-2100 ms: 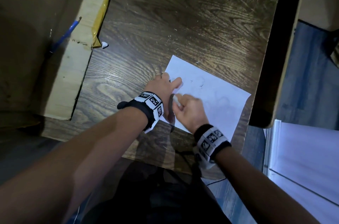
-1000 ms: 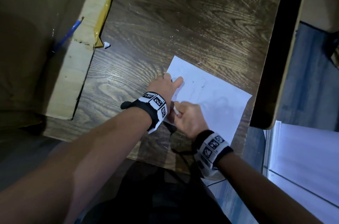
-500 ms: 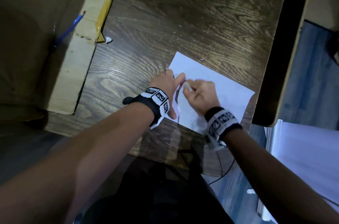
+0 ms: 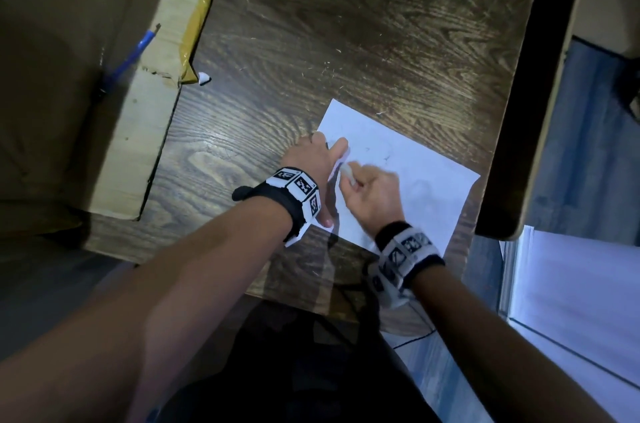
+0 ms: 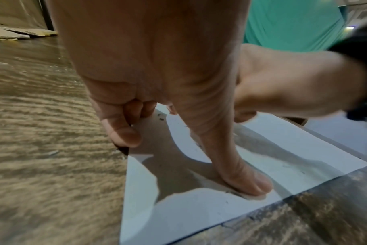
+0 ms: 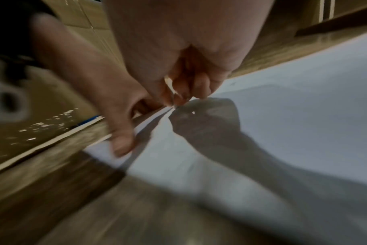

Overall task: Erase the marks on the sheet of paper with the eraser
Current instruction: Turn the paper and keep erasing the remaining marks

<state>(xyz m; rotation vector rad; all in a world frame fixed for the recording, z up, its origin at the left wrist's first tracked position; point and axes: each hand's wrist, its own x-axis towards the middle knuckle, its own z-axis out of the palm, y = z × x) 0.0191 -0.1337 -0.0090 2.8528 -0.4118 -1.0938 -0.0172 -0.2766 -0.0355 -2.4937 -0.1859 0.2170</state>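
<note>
The sheet of paper (image 4: 408, 176) lies skewed on the dark wooden table (image 4: 346, 24), toward the table's 5 o'clock corner; a few faint marks (image 4: 386, 156) remain near the sheet's middle, at about 1 o'clock from the hands. The left hand (image 4: 311, 163) sits on the sheet's 9 o'clock edge, thumb and fingertips pressing down, presumably to pin the paper so that rubbing does not drag or crease it. The right hand (image 4: 374, 194) is clenched round the eraser (image 4: 348, 175), a small pale block poking out at the hand's 11 o'clock side, just beside the left thumb and down at the paper; the hold looks low and tight, which suits short firm strokes.

The head view alone shows the eraser, the whole sheet and the remaining marks, plus a cardboard box (image 4: 145, 111) at 9 o'clock with a blue pen (image 4: 133, 53) lying in it. The left wrist view adds what the head view hides: the thumb (image 5: 243, 182) lies flat on the paper near its edge, the other fingers are curled with their tips on the sheet, and dark eraser crumbs (image 5: 160, 118) speckle it. The right wrist view is blurred; it shows curled fingers (image 6: 191, 87) above their shadow, and the eraser cannot be made out there.
</note>
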